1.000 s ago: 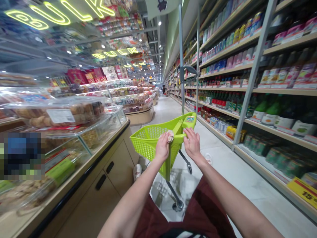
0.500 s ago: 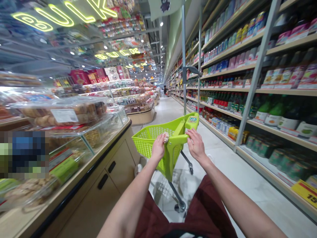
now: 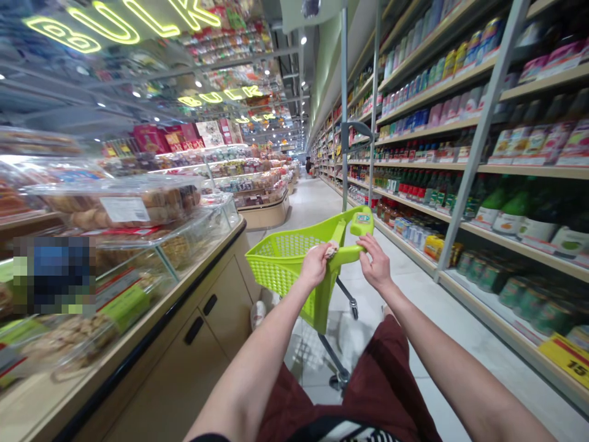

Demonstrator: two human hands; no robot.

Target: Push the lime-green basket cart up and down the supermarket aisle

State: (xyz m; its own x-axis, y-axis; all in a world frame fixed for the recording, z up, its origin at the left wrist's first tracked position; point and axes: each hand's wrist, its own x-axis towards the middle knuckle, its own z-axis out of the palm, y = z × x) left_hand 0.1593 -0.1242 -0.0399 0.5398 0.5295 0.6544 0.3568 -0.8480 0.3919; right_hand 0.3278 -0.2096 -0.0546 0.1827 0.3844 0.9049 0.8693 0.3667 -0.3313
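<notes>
Pointing toward black-edged beige counter (image 3: 177,368): tapered lime-green plastic cart (image 3: 280,277), mid-aisle, long axis slanted | pale wad (image 3: 332,249) gripped by left hand (image 3: 315,264); handle (image 3: 348,255) touched by half-spread right hand (image 3: 376,264) | pale floor (image 3: 310,195) ahead

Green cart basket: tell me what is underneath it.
Beneath the green cart basket, two grey legs with wheels show above pale floor tiles, where a patterned shadow falls. The basket covers the legs' upper ends.

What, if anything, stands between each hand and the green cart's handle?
A pale wad, held in the left hand, sits between that hand and the handle; whether it touches the handle is unclear. Nothing visible stands between the right hand and the handle's right end, which it appears to touch.
</notes>
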